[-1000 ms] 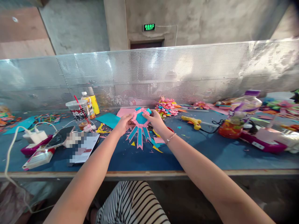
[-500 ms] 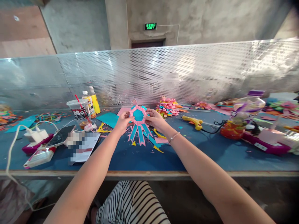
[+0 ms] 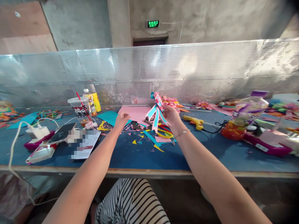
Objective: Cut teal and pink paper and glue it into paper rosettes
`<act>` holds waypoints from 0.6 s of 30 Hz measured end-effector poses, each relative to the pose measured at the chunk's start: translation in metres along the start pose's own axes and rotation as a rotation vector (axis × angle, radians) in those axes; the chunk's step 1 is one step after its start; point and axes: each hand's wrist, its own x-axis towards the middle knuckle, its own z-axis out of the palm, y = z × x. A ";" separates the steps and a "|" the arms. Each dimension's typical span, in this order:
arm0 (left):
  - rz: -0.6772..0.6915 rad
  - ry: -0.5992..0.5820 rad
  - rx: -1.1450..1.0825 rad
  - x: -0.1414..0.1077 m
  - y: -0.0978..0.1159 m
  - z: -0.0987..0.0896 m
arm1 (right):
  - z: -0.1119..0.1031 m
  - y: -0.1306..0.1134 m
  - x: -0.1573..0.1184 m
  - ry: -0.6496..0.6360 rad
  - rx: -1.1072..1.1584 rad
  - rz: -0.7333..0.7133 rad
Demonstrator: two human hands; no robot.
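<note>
In my right hand (image 3: 171, 115) is a pink and blue paper rosette (image 3: 158, 99) with ribbon-like tails hanging down. It is lifted above the table and turned nearly edge-on, the fingers closed on its right side. My left hand (image 3: 122, 120) is away from the rosette, over the left edge of a pink paper sheet (image 3: 136, 112). Its fingers are curled in, and I see nothing in them. Beneath the rosette lie scissors with yellow and red handles (image 3: 165, 133), partly covered by its tails. Paper scraps (image 3: 134, 142) are scattered around them.
A pile of pink paper pieces (image 3: 174, 103) stands behind my right hand. To the right lie a yellow glue gun (image 3: 195, 122) and a purple-capped bottle (image 3: 243, 115). On the left are a plastic cup (image 3: 80, 109), a phone (image 3: 62, 132) and a power strip (image 3: 29, 147). A perforated metal panel (image 3: 140, 74) closes the back.
My left hand has let go of the rosette and moved slightly left. My right hand has carried it right and upward, turning it from face-on to edge-on.
</note>
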 end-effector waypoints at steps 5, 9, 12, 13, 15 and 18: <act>0.177 -0.044 0.181 0.003 -0.013 0.002 | 0.000 0.012 0.000 -0.016 0.074 0.104; -0.187 -0.189 -0.178 -0.003 0.001 0.004 | 0.013 0.044 -0.006 -0.109 -0.183 0.204; -0.487 -0.279 -0.193 -0.007 0.007 0.000 | 0.018 0.061 -0.010 -0.159 -0.458 0.214; -0.521 -0.293 -0.145 -0.008 0.007 -0.002 | 0.018 0.063 -0.010 -0.176 -0.548 0.199; -0.519 -0.288 -0.038 -0.009 0.004 -0.003 | 0.016 0.059 -0.010 -0.206 -0.791 0.138; -0.481 -0.240 0.073 -0.010 0.000 -0.003 | 0.012 0.047 -0.011 -0.319 -1.244 0.043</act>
